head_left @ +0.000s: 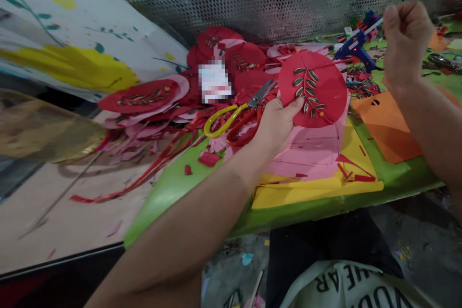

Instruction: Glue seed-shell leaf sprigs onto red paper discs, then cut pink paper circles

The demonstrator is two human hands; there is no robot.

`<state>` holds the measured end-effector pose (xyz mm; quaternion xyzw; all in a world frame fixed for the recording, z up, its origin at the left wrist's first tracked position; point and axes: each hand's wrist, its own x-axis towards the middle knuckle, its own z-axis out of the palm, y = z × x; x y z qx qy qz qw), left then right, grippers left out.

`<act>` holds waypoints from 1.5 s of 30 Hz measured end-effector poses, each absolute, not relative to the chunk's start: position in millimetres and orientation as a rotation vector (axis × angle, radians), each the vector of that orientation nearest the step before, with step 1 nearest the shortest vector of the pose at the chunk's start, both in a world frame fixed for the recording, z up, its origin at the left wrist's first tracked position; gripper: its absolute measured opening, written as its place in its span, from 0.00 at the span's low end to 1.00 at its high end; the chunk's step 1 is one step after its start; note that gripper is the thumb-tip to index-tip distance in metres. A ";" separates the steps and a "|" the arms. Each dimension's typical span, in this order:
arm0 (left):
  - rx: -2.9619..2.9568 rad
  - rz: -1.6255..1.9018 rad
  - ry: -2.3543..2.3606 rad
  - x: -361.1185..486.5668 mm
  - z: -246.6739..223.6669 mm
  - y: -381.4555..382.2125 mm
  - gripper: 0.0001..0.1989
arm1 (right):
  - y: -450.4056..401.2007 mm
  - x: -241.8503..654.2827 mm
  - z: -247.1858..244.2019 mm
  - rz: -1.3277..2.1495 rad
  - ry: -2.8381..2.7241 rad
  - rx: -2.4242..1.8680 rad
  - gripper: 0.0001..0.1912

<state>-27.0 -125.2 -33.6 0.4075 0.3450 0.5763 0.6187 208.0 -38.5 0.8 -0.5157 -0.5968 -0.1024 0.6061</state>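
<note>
My left hand (277,122) is closed on the near left edge of a round red paper disc (327,89), thumb on top. Seed-like pieces on the disc form a leafy sprig, with a small orange square near its lower end. My right hand (407,41), raised at the right, is closed around the end of a whitish glue stick (374,26). That stick runs into the back of a blue glue gun (351,48), which has a small red light. Scissors (236,118) with one yellow and one red handle lie beside my left hand, blades partly apart.
Decorated red discs (144,94) are piled at the left and back. Pink sheets (314,149) and yellow paper (288,195) lie on the green tabletop (180,173); orange paper (388,127) is at the right. A perforated metal panel (245,0) stands behind.
</note>
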 end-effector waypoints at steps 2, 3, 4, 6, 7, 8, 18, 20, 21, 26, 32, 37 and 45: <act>0.943 1.319 0.799 -26.6 -34.5 -124.9 0.10 | -49.8 195.9 -3.4 -0.241 -1.528 -1.248 0.22; 0.948 1.321 0.806 -26.3 -35.2 -124.7 0.10 | -57.3 187.9 -5.6 -0.291 -1.649 -1.276 0.21; 0.955 1.324 0.814 -26.1 -35.9 -124.6 0.10 | -64.9 179.8 -7.6 -0.329 -1.785 -1.288 0.20; 0.964 1.329 0.825 -25.8 -37.0 -124.7 0.09 | -76.9 166.5 -10.9 -0.320 -1.994 -1.255 0.19; 0.964 1.326 0.827 -25.8 -37.2 -125.0 0.09 | -80.4 162.3 -12.2 -0.311 -2.062 -1.235 0.19; 0.962 1.320 0.828 -25.8 -37.0 -125.7 0.09 | -82.3 159.8 -13.3 -0.301 -2.110 -1.216 0.19; 0.863 1.242 0.817 -23.9 -32.7 -132.4 0.14 | -87.4 154.7 -8.8 -0.326 -2.170 -1.261 0.16; 0.872 1.248 0.811 -24.1 -34.6 -131.1 0.14 | -90.9 151.5 -5.6 -0.372 -2.161 -1.327 0.15; 0.885 1.250 0.811 -24.2 -35.5 -130.4 0.14 | -92.8 150.0 -4.5 -0.399 -2.170 -1.336 0.14; 0.958 1.259 0.807 -24.4 -34.6 -128.9 0.06 | -106.7 139.1 -5.5 -0.536 -2.326 -1.124 0.19; 1.009 1.248 0.818 -26.2 -32.4 -128.8 0.04 | -116.6 132.4 -8.1 -0.447 -2.390 -1.012 0.21; 1.125 1.291 0.777 -26.9 -37.9 -127.5 0.08 | -107.6 141.9 -9.5 -0.381 -2.190 -1.215 0.19; 1.101 1.216 0.761 -26.8 -40.9 -129.6 0.09 | -106.3 141.1 -14.5 -0.347 -2.136 -1.216 0.14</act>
